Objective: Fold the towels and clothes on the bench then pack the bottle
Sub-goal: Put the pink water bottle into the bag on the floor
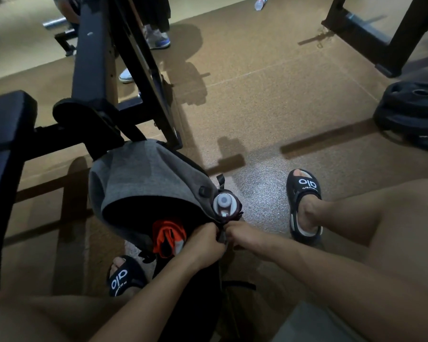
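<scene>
the grey backpack (143,183) stands on the floor between the feet, beside the black bench (3,154), orange clothes (168,239) tucked inside. the bottle (226,204) sits upright in its side pocket. both hands, left (205,243) and right (242,235), pinch the bag's edge there (likely the zip); pull steadily, keeping fabric taut.

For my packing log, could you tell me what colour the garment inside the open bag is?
Bright orange garment, seen in the head view.
</scene>
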### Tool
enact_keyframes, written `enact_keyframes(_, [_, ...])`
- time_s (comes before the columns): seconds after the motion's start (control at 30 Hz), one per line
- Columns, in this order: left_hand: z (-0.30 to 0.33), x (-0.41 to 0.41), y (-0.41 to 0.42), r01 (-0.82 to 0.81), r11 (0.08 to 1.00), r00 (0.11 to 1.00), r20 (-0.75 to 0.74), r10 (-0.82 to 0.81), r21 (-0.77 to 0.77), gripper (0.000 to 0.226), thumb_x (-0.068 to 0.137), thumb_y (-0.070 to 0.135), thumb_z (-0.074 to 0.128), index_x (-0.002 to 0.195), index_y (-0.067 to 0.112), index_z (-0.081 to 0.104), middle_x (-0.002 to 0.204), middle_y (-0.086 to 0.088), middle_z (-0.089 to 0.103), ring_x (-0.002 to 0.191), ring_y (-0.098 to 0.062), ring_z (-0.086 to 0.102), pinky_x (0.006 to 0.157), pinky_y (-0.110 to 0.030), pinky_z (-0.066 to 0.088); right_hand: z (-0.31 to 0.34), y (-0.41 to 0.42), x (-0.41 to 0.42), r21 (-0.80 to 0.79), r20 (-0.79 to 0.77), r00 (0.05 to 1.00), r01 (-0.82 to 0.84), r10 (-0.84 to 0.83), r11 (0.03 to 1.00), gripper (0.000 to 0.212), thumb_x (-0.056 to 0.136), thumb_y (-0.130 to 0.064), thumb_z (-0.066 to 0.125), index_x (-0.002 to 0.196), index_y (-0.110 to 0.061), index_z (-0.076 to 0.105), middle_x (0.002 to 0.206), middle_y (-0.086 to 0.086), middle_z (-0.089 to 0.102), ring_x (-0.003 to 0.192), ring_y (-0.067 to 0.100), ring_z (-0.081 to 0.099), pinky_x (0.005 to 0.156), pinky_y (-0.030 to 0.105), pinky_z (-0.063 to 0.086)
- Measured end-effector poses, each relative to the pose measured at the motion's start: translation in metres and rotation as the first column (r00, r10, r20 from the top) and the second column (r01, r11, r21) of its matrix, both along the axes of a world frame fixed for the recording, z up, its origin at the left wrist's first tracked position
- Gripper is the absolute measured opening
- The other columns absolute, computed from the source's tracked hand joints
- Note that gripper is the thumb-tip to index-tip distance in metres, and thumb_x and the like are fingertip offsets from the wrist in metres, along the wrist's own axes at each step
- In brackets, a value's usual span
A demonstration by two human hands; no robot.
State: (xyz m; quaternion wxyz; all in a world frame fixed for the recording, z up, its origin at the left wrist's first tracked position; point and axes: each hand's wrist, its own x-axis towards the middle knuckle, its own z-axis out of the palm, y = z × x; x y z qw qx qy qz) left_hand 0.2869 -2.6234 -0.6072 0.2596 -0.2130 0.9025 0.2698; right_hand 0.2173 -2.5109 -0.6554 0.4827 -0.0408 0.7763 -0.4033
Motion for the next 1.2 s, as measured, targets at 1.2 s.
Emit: enact_keyframes(1.2, [0.024, 0.033, -0.009, 0.220, 0.886, 0.927, -0.196, -0.320, -0.409, 0.014, 0.101, 0.029, 0.050, 0.109, 0.019, 0.056, 0.109, -0.004, 0.061, 0.093, -0.029, 0.068, 0.071, -0.040, 0.052, 0.013, -0.008, 0.000, 0.079, -0.014, 1.000, -0.025, 0.027, 0.997, 0.012, 0.088, -0.006, 0.051, 0.077, -0.011, 0.055, 0.057, 0.008, 0.049, 0.045, 0.021, 0.047, 0.046, 0.024, 0.035])
